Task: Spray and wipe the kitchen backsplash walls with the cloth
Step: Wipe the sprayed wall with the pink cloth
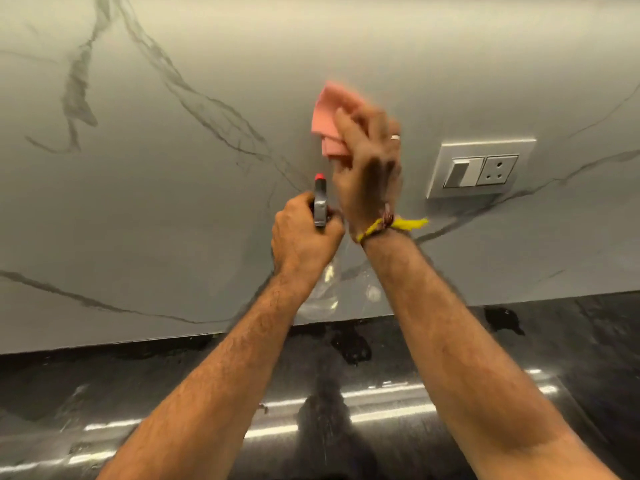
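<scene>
The right hand (369, 161) presses a folded pink cloth (329, 123) flat against the marbled backsplash wall (156, 202), a little above the middle of the view; its fingers lie spread over the cloth and blurred, so how tightly the thumb pinches the fabric cannot be told; a ring (395, 136) shows on one finger and a yellow thread band (391, 225) circles the wrist. The left hand (304, 237) sits just beside that wrist, at about 8 o'clock from the cloth, its fingers curled tight round the neck of a spray bottle (320, 206); the bottle's grey head points up at 12 o'clock with a red nozzle tip (319, 176) close to the wall, and its clear body hangs below the fist. A white switch and socket plate (481, 169) is set in the wall at 3 o'clock from the right hand, apart from it; a glossy black countertop (519, 358) runs along the wall's foot at 6 o'clock.
</scene>
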